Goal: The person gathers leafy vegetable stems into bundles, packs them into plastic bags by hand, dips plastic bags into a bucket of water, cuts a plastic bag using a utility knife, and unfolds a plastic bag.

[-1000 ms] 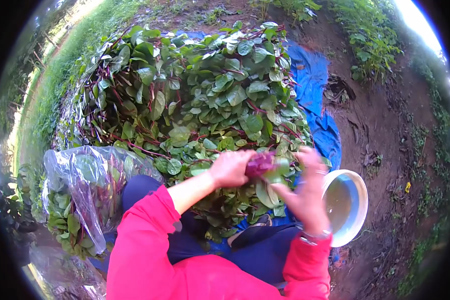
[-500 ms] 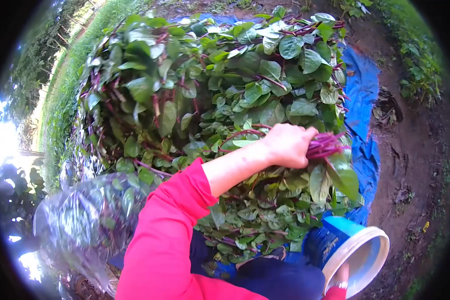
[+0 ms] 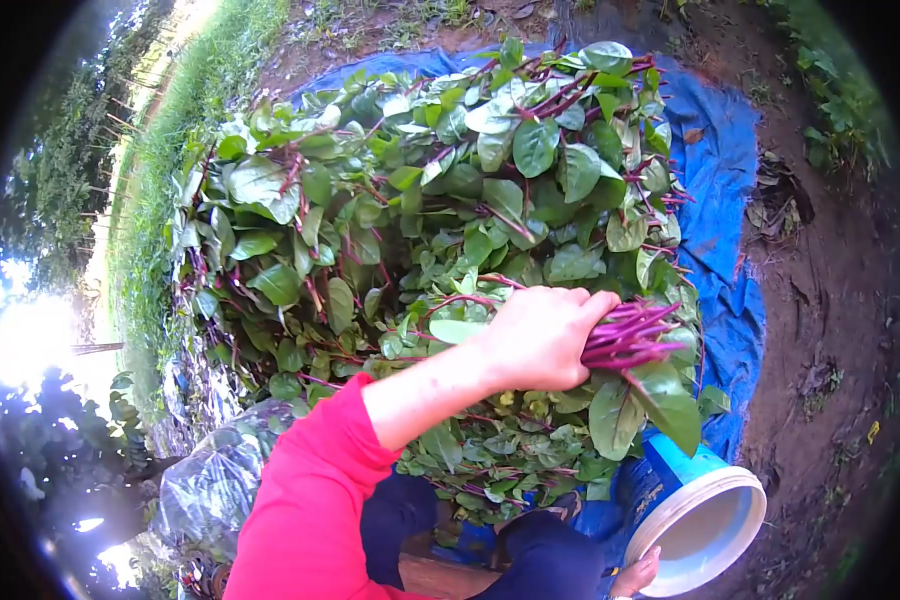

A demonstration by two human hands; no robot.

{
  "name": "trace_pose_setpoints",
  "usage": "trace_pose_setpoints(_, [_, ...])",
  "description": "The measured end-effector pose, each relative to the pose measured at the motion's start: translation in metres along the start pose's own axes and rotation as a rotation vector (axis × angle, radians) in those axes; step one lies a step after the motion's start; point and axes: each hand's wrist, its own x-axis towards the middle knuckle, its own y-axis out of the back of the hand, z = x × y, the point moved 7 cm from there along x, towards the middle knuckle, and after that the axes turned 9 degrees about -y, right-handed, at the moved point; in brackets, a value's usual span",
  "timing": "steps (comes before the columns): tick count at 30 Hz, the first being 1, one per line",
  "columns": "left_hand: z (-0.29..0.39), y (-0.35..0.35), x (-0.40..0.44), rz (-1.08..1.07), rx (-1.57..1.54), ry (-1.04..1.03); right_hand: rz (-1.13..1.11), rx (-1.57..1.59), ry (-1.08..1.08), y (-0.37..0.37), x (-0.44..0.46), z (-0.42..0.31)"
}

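My left hand (image 3: 542, 338) is wrapped round a bunch of purple stems (image 3: 630, 337), cut ends pointing right, over the leafy pile. Broad green leaves (image 3: 665, 405) hang just below the stems. At the lower right, my right hand (image 3: 637, 573) is at the rim of a tilted blue and white bucket (image 3: 695, 530); its fingers show only in part. The large heap of green leaves with purple stems (image 3: 530, 225) lies on a blue tarp (image 3: 715, 200).
A clear plastic bag (image 3: 210, 490) stands at the lower left, beside my left sleeve. Brown soil (image 3: 820, 330) runs along the right side. Grass (image 3: 185, 160) borders the heap at the upper left. My bent knees are below the heap.
My right hand has left the stem bunch and gone down to the bucket, which is now tilted. The left hand still holds the bunch, further right than at first.
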Motion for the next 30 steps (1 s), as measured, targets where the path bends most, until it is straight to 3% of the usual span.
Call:
trace_pose_setpoints(1, [0.011, 0.007, -0.007, 0.076, 0.026, -0.06, -0.053, 0.024, -0.112, 0.004, -0.002, -0.01])
trace_pose_setpoints(4, [0.046, 0.03, -0.038, 0.342, -0.004, -0.167, -0.063, -0.018, -0.085, 0.008, -0.005, -0.027])
trace_pose_setpoints(8, [0.077, 0.068, -0.094, 0.567, -0.12, -0.101, -0.175, 0.211, -0.107, -0.011, 0.011, -0.013])
trace_pose_setpoints(10, [0.087, 0.091, -0.129, 0.64, -0.149, -0.028, -0.387, -0.204, 0.0, -0.002, 0.018, -0.04])
trace_pose_setpoints(11, [0.093, 0.107, -0.148, 0.695, -0.188, -0.014, -0.391, -0.224, 0.037, 0.0, 0.015, -0.051])
trace_pose_setpoints(13, [0.103, 0.14, -0.187, 0.783, -0.256, 0.018, 0.054, -0.401, -0.105, 0.031, 0.014, -0.057])
trace_pose_setpoints(14, [0.107, 0.157, -0.21, 0.843, -0.276, 0.058, -0.217, -0.288, -0.085, 0.026, 0.017, -0.079])
trace_pose_setpoints(16, [0.109, 0.182, -0.259, 0.953, -0.54, 0.169, -0.07, 0.092, 0.174, 0.069, -0.026, -0.161])
trace_pose_setpoints(18, [0.094, 0.167, -0.314, 1.237, -1.381, 0.366, -0.162, 0.068, 0.366, 0.094, -0.07, -0.235])
trace_pose_setpoints(19, [0.092, 0.167, -0.344, 1.323, -1.503, 0.426, -0.228, 0.128, 0.379, 0.095, -0.082, -0.251])
trace_pose_setpoints(22, [0.105, 0.184, -0.478, 1.527, -1.147, 0.639, -0.282, -0.177, 0.684, 0.097, -0.125, -0.303])
trace_pose_setpoints(24, [0.144, 0.19, -0.592, 1.584, -0.703, 0.889, -0.378, -0.065, 0.77, 0.101, -0.152, -0.33])
trace_pose_setpoints(26, [0.193, 0.195, -0.688, 1.544, -0.311, 1.128, -0.42, -0.031, 0.886, 0.114, -0.19, -0.366])
trace_pose_setpoints(28, [0.227, 0.208, -0.746, 1.412, 0.016, 1.315, -0.527, 0.049, 1.166, 0.123, -0.242, -0.405])
trace_pose_setpoints(30, [0.223, 0.231, -0.768, 1.303, 0.206, 1.351, -0.635, 0.105, 1.33, 0.128, -0.304, -0.438])
